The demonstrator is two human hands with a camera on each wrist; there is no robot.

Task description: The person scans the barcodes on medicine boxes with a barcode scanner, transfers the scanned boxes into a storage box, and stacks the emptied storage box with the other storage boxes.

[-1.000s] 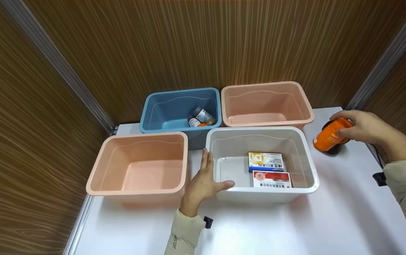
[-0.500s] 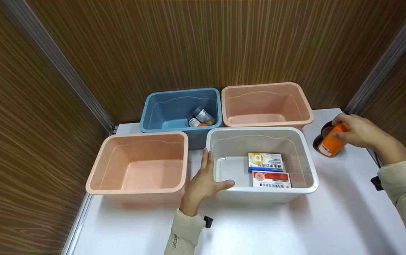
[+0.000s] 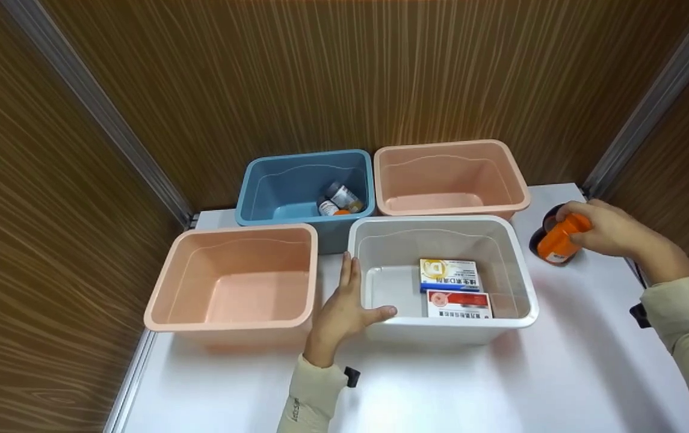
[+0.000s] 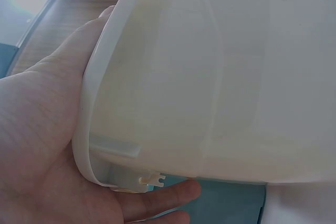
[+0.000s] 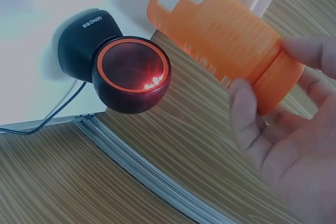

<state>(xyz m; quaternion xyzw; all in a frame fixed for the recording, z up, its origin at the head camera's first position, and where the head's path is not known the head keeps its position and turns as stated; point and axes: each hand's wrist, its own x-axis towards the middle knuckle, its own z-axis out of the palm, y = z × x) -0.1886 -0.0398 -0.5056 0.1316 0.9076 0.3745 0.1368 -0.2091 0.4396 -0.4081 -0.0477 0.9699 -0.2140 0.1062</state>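
Orange bottle (image 5: 215, 32) turned near scanner (image 5: 131, 69).

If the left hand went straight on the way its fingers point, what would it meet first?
The left hand would probably meet the blue bin, whose near wall lies just ahead; depth is hard to judge. It seems to touch the white bin too.

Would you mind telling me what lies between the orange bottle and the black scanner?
Nothing: the right wrist view shows a bare gap between the orange bottle and black scanner, with table and panel behind.
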